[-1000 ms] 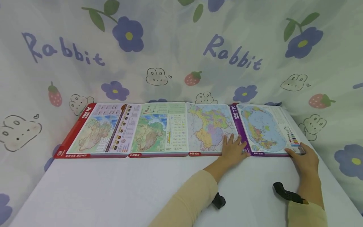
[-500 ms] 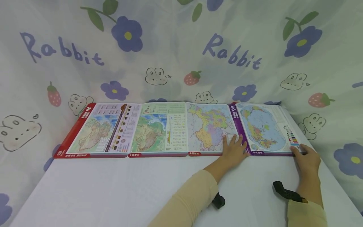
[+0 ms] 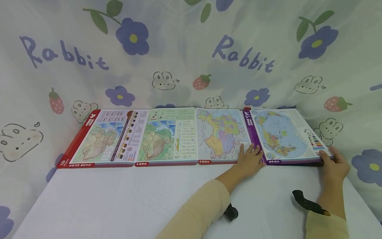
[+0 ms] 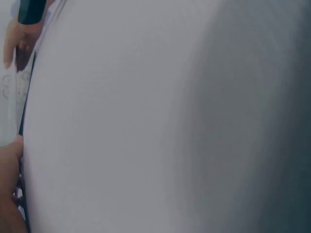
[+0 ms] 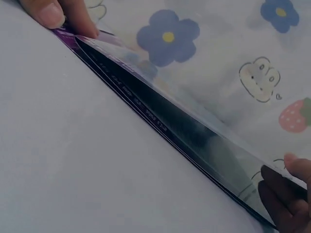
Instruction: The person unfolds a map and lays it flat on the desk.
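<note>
A row of folded map panels [image 3: 222, 132] lies along the back of the table in the head view. My left hand [image 3: 250, 161] rests with spread fingers beside the purple strip [image 3: 253, 136] of the world map [image 3: 279, 134]. At the front right corner of that map, my right hand [image 3: 335, 166] pinches the top sheet between thumb and fingers. In the right wrist view the sheet [image 5: 194, 114] is raised, and a dark layer [image 5: 141, 107] shows in the gap beneath it. The right hand's fingers [image 5: 282, 199] reach under the raised edge.
Two red-edged relief map panels [image 3: 159, 139] lie further left on the white table [image 3: 119, 199]. A curtain [image 3: 185, 43] with flowers and rabbits hangs close behind the maps. Black straps [image 3: 307, 201] sit at both wrists.
My right hand has shifted right, lifting the world map's right side off the dark layer below. My left hand has slid slightly right and stays on the maps.
</note>
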`<control>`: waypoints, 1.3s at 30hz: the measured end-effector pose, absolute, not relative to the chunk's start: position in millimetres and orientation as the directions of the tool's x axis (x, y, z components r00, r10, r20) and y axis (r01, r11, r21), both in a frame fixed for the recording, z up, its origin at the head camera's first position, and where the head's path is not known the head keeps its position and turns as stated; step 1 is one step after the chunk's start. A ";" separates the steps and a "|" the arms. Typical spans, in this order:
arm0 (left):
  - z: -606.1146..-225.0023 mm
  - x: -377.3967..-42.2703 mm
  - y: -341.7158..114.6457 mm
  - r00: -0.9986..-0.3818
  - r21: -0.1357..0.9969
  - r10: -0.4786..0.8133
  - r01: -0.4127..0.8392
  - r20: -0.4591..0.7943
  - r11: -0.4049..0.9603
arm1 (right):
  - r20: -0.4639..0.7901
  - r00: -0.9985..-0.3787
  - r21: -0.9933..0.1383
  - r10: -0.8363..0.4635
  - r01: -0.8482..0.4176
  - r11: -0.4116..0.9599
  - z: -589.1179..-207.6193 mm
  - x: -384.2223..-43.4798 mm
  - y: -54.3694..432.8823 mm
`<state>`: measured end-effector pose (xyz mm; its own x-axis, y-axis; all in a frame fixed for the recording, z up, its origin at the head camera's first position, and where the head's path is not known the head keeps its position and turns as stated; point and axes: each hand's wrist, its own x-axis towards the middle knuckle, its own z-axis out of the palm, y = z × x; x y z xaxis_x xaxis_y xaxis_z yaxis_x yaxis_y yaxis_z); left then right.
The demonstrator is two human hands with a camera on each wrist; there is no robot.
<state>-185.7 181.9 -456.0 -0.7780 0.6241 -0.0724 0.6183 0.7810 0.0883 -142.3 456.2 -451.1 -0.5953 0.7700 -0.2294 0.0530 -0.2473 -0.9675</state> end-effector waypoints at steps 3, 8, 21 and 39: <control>-457.6 -184.8 181.8 -0.779 0.102 0.624 0.617 -0.060 0.780 | -0.288 -0.632 -0.939 0.720 0.039 -0.342 -451.8 -142.5 457.6; -460.8 -184.3 180.3 -0.789 0.139 0.613 0.603 -0.043 0.786 | -0.347 -0.643 -0.927 0.683 0.126 -0.353 -453.3 -142.3 457.2; -457.2 -184.1 181.8 -0.842 0.308 0.537 0.501 -0.042 0.809 | -0.349 -0.694 -0.929 0.630 0.170 -0.328 -457.6 -125.6 471.4; -450.8 -189.0 177.8 -0.925 0.950 0.376 0.064 -0.059 0.307 | -0.319 -0.913 -0.932 0.254 0.253 -0.259 -458.7 -115.5 482.7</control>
